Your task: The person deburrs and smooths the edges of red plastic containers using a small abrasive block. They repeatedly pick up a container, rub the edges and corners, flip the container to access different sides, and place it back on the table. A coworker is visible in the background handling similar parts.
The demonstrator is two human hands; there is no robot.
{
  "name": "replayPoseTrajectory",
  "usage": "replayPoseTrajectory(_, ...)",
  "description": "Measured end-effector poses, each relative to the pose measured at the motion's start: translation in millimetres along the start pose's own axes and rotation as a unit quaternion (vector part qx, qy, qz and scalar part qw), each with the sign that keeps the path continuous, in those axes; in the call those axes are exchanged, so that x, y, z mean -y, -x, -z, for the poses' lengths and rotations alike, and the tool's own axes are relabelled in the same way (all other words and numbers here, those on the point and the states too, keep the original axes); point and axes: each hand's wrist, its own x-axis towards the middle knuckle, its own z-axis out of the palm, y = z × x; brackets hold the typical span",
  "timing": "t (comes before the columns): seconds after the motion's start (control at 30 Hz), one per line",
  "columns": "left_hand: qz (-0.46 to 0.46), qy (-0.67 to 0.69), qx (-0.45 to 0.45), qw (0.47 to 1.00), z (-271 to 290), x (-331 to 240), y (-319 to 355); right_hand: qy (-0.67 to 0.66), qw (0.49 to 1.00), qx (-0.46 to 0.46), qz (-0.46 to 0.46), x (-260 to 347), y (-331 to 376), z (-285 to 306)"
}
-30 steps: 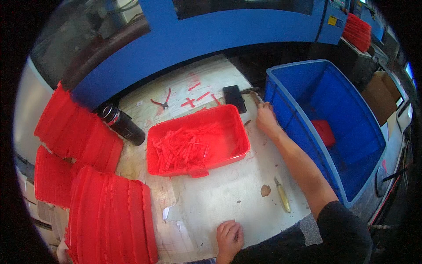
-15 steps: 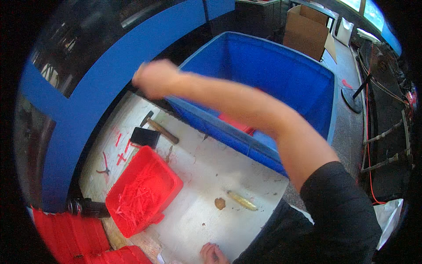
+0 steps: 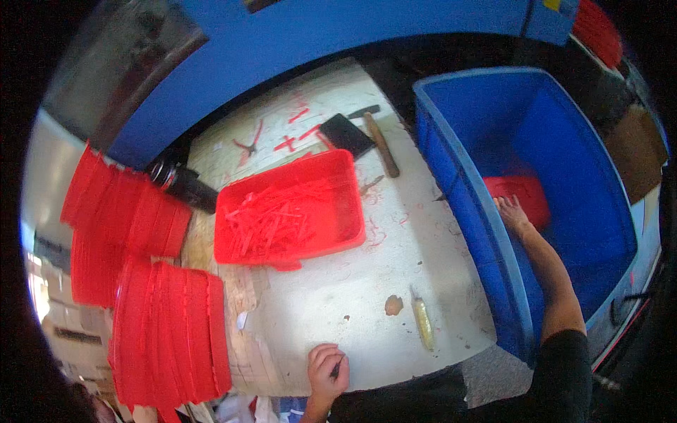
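My right hand reaches down into the large blue bin, its fingers closed at the near edge of a red plastic tray lying inside. Part of the grip is too small to see well. By the table's front edge, my left hand is curled round a small dark thing whose kind does not show. Right of that hand, a yellowish, slim handle-like tool lies beside a brown lump. A red tub full of thin red plastic strips stands on the table.
Stacked red trays rise at the left, near a black cylindrical thing. A hammer, a black block and pliers lie toward the table's far side. A blue machine stands behind; a cardboard box is far right.
My right hand has come down from above the bin's far left corner into the bin, onto the red tray. The view has turned left, bringing more of the stacked trays and my left hand into sight.
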Motion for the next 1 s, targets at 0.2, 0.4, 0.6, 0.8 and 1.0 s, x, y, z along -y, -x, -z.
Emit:
replayPoseTrajectory(0.2,0.150,0.184,0.007,0.971,20,-13,-8,-0.345,0.892,-0.259,-0.134,-63,79,270)
replayPoseTrajectory(0.4,0.140,0.606,-0.028,0.782,74,-40,-27,-0.100,0.861,-0.495,0.059,37,215,480)
replayPoseTrajectory(0.6,0.203,0.703,-0.270,0.626,151,-33,42,-0.114,0.784,-0.477,0.380,313,281,470)
replayPoseTrajectory(0.8,0.371,0.628,-0.274,0.627,158,37,149,-0.392,0.768,-0.221,0.455,375,292,403)
replayPoseTrajectory(1.0,0.375,0.585,-0.345,0.630,161,45,132,-0.348,0.900,-0.259,-0.054,286,239,272)
